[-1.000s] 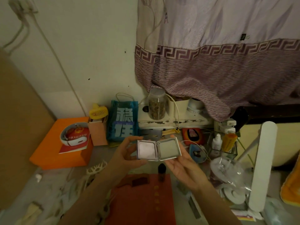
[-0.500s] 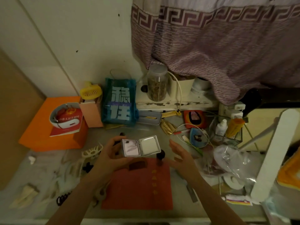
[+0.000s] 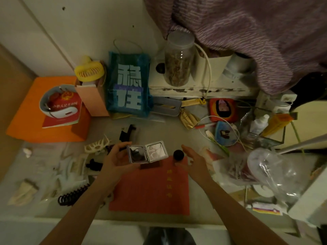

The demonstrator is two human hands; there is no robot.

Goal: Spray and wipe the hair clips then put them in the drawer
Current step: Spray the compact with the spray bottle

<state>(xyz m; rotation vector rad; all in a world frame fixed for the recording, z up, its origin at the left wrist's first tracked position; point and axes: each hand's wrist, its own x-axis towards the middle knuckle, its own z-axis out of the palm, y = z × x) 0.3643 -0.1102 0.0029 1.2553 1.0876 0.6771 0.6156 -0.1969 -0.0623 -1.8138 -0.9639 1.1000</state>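
Closest to the person, a flat red cloth (image 3: 150,190) lies on the pale desk (image 3: 159,217), square in shape with a row of small yellow marks down it. Both bare arms reach out over it.

The left hand (image 3: 115,160) holds a small square mirror case (image 3: 147,151). The case is shiny metal, and it is folded open like a book. The fingers (image 3: 123,144) curl over its far left edge and the thumb sits under it. The right hand (image 3: 193,159) holds nothing. Its fingers are straight and close together, with the palm turned toward the case. A small dark round bottle cap (image 3: 178,154) stands at the top edge of the cloth, just beside the right hand.

The hair clips lie on the desk to the left of the cloth. There is a black coiled one (image 3: 72,196) that looks like a spring, and a small black clip (image 3: 93,165) near the left wrist. A pale, bony-looking claw clip (image 3: 96,146) with thin curved teeth sits a bit farther out, and another black clip (image 3: 126,132) lies beyond the mirror case. More pale clips (image 3: 23,190) are spread at the far left, blurry and hard to make out.

Farther back stands a blue shiny bag (image 3: 128,87) with big white letters. Left of it is a yellow round fan (image 3: 89,70) in a pink box, and a flat orange box (image 3: 28,110) with a red booklet on top. To the right, a clear jar (image 3: 178,58) full of brown bits stands on a white chipped shelf (image 3: 200,87). A soft purple curtain (image 3: 256,32) with thin wavy stripes hangs down behind it.
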